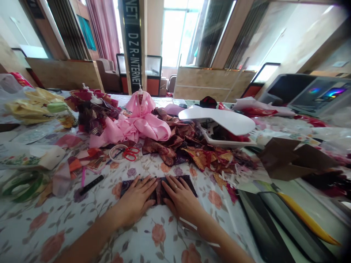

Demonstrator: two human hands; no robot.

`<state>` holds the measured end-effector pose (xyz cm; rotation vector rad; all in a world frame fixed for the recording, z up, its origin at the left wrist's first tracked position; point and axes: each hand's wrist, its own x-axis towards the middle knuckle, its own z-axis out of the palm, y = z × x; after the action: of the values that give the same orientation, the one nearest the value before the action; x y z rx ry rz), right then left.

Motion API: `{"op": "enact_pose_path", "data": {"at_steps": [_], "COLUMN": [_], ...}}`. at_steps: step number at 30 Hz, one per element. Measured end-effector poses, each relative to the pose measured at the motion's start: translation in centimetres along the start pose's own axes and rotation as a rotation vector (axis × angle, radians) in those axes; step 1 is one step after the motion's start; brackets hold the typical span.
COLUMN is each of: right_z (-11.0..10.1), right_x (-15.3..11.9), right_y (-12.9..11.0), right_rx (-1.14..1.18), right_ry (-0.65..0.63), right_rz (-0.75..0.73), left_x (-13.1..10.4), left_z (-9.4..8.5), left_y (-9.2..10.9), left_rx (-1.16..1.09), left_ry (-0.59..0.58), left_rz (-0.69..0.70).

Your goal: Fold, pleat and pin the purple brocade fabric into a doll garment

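Observation:
A dark patterned piece of fabric lies flat on the flowered tablecloth in front of me. My left hand rests palm down on its left part, fingers stretched out. On its right part lies my right hand, also flat, with a ring on one finger. A strip of the cloth shows between the two hands; the rest is partly covered by them. Beyond the fabric are red-handled scissors and a roll of white tape. A black marker-like stick lies to the left.
A small dress form in pink satin stands at the back, beside heaped brown fabric. Fabric scraps spread to the right. Green tape rolls lie far left. A brown cardboard piece and dark flat panels are at right.

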<state>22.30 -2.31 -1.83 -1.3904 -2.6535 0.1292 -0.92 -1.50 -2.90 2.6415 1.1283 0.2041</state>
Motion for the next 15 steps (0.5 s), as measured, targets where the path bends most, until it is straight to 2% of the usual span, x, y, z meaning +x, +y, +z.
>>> {"op": "enact_pose_path", "data": {"at_steps": [6, 9, 12, 15], "right_z": [0.6, 0.6, 0.2, -0.1], "right_x": [-0.2, -0.2, -0.1, 0.1], "right_y": [-0.1, -0.1, -0.3, -0.6], "right_rx": [0.002, -0.001, 0.006, 0.021], "right_ry": [-0.018, -0.026, -0.044, -0.038], "right_rz": [0.015, 0.030, 0.038, 0.036], "left_x": [0.1, 0.0, -0.3, -0.8], "left_z": [-0.5, -0.6, -0.9, -1.8], "left_y": [0.1, 0.1, 0.1, -0.3], "left_rx": [-0.004, -0.014, -0.075, -0.223], "left_ry": [-0.055, -0.042, 0.039, 0.190], "left_rz": [0.010, 0.013, -0.001, -0.114]}}
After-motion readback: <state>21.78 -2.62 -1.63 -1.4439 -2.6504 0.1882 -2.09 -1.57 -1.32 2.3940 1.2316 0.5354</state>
